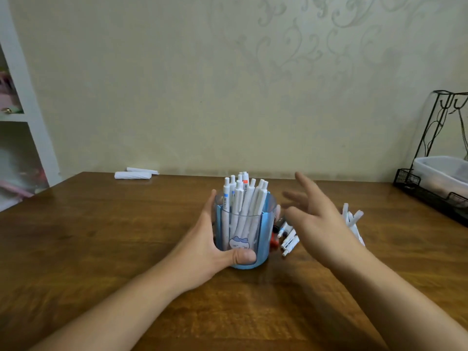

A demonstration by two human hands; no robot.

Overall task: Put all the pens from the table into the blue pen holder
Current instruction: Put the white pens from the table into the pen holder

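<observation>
Two bare forearms reach in over the wooden table (106,236). The left hand (202,252) wraps the blue pen holder (241,239), thumb across its front, fingers behind. White pens (240,196) stand packed inside. The right hand (316,219) hovers blurred, fingers spread wide, holding nothing. More loose pens (288,240) lie on the table beneath and beyond those fingers.

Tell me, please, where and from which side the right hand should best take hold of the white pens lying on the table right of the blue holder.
Probably the barrels near their middle, coming from above. The white plastic pens lie flat on the brown wooden table, close beside the blue translucent plastic pen holder, which the left hand grips. The open right hand hovers over them.
</observation>
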